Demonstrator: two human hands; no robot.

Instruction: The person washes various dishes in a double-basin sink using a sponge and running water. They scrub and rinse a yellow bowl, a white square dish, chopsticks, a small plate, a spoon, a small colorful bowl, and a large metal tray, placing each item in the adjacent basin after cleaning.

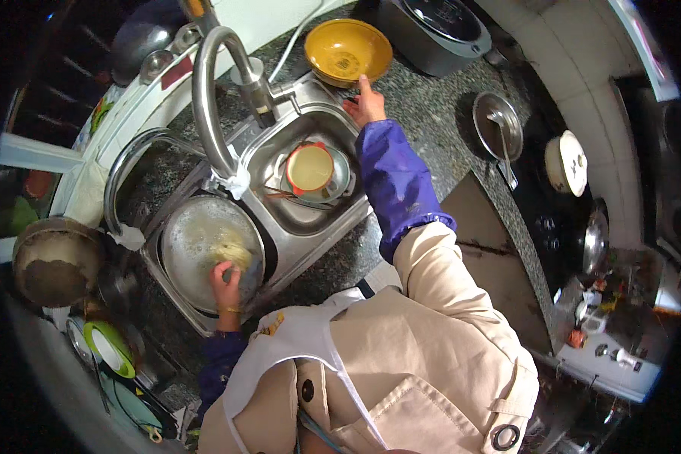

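My left hand is over a wide metal basin of soapy water in the left sink bowl. Its fingers curl at a pale yellowish cloth or sponge in the water; whether they grip it is unclear. My right hand reaches to the near rim of a yellow-brown bowl on the granite counter. The thumb or a finger touches the rim, but a firm hold cannot be made out. In the right sink bowl lies a red-rimmed cream bowl on stacked dishes, with chopsticks beside it.
A curved steel faucet rises between the bowls. A dark rice cooker stands behind on the right. A metal pan with a spoon and a lidded cream pot are farther right. At left stands a worn pot.
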